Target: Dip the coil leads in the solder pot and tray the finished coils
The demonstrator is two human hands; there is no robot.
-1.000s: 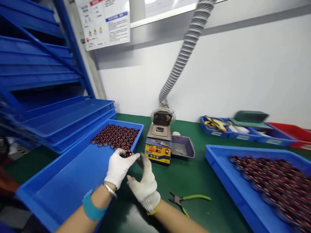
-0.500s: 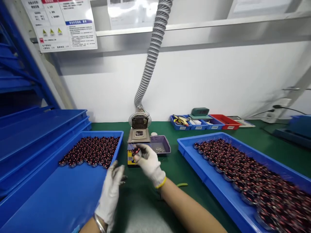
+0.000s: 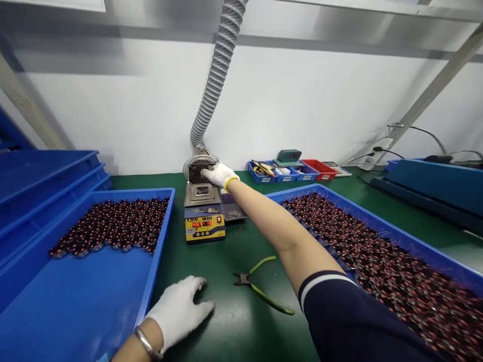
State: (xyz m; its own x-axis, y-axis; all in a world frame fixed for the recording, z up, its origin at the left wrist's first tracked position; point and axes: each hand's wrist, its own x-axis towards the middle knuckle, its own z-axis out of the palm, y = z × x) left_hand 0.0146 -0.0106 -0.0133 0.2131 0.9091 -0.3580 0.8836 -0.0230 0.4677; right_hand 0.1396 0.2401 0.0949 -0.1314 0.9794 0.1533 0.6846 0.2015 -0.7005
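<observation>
My right hand (image 3: pixel 219 175), in a white glove, is stretched far forward. It sits at the small round fan (image 3: pixel 196 170) just behind the solder pot (image 3: pixel 204 213), which has a yellow front and red digits. Its fingers are curled, and what they hold is hidden. My left hand (image 3: pixel 180 311), also gloved, lies flat on the green mat with its fingers spread, holding nothing. It rests beside the near right corner of the left blue tray (image 3: pixel 160 241). That tray holds many small dark red coils (image 3: pixel 113 229).
A larger blue tray (image 3: pixel 415 246) on the right is full of the same coils. Green-handled cutters (image 3: pixel 260 289) lie on the mat between my arms. A grey ribbed hose (image 3: pixel 217 75) rises from the fan. A small grey dish (image 3: pixel 234 211), parts bins (image 3: pixel 287 171) and stacked blue trays (image 3: pixel 49 171) surround the bench.
My right hand has gone forward from in front of the solder pot to the fan behind it. My left hand dropped flat onto the mat. The view swung right.
</observation>
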